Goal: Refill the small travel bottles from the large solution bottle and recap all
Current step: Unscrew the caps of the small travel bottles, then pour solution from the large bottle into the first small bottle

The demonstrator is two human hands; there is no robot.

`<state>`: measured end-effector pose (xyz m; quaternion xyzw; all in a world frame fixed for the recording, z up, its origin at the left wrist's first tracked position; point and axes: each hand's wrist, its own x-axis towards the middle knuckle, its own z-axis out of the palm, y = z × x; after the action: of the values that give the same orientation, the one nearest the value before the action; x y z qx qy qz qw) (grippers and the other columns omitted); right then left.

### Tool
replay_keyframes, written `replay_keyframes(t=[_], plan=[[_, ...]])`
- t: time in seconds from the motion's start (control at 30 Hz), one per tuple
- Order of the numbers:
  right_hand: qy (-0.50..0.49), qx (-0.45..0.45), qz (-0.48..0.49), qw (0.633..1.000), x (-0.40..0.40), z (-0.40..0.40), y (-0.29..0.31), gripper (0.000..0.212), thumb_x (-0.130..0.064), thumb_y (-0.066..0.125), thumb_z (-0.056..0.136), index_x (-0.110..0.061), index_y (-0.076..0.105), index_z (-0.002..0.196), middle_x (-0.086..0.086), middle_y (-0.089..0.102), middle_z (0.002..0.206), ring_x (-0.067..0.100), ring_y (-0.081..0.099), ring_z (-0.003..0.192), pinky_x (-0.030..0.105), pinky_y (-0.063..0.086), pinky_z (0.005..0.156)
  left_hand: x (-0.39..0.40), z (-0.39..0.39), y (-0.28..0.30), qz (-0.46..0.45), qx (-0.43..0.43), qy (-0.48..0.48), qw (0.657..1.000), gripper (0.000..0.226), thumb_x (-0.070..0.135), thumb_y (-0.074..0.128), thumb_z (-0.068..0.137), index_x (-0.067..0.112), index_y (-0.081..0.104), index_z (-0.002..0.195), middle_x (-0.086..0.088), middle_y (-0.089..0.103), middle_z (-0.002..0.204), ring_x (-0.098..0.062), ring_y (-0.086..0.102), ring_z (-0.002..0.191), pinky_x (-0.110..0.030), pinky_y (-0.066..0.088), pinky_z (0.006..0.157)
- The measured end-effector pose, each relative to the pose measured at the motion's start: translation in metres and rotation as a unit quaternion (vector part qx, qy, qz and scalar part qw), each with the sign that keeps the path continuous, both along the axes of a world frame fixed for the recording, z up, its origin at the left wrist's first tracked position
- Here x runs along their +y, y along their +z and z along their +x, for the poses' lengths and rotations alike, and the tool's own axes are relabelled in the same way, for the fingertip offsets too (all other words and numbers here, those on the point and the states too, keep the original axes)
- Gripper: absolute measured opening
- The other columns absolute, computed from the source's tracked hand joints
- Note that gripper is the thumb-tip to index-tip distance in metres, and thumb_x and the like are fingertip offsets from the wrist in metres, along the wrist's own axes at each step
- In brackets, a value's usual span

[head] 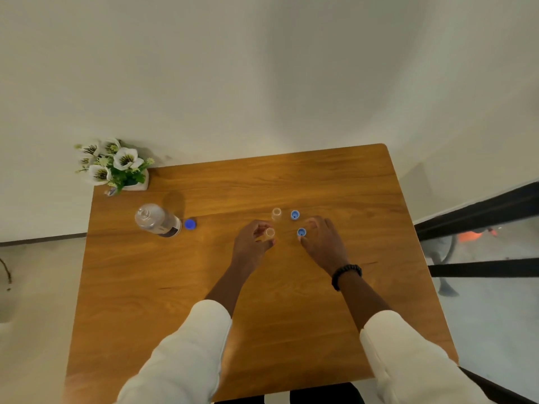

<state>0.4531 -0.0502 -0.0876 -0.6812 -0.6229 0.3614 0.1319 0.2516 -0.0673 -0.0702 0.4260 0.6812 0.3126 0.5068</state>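
A large clear solution bottle [156, 220] stands uncapped at the table's left, with its blue cap [190, 224] lying just to its right. Two small clear travel bottles stand open mid-table. My left hand [250, 243] is wrapped around the nearer small bottle [270, 232]. The farther small bottle [276, 213] stands free behind it. One small blue cap [295, 214] lies beside the farther bottle. My right hand [322, 240] holds the second small blue cap [301, 232] at its fingertips, on or just above the table.
The wooden table [262, 301] stands against a white wall. A white pot of artificial flowers [116, 166] sits at the back left corner. Dark metal rails [481, 211] run past the table's right edge.
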Motion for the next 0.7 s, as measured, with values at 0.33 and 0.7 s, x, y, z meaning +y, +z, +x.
replay_keyframes(t=[0.33,0.7], plan=[[-0.013,0.036,0.017,0.999,-0.02,-0.01,0.0,0.039,-0.029,0.067,0.09,-0.026,0.051,0.126,-0.006,0.05,0.123,0.009,0.054,0.105,0.029,0.049,0.083,-0.012,0.004,-0.036,-0.032,-0.035,0.03,0.998,0.025,0.01,0.075,0.08,0.026,0.066,0.097,0.008,0.07,0.1,-0.01,0.066,0.096,-0.017,0.051,0.072],[-0.002,0.04,0.054,0.998,-0.008,-0.02,0.022,0.038,-0.025,0.065,0.092,-0.025,0.05,0.127,-0.007,0.05,0.123,0.01,0.055,0.107,0.031,0.052,0.086,-0.011,-0.019,-0.021,-0.041,0.015,-0.03,0.999,0.063,0.011,0.086,0.069,0.027,0.057,0.123,0.002,0.053,0.126,-0.015,0.054,0.112,-0.035,0.055,0.089]])
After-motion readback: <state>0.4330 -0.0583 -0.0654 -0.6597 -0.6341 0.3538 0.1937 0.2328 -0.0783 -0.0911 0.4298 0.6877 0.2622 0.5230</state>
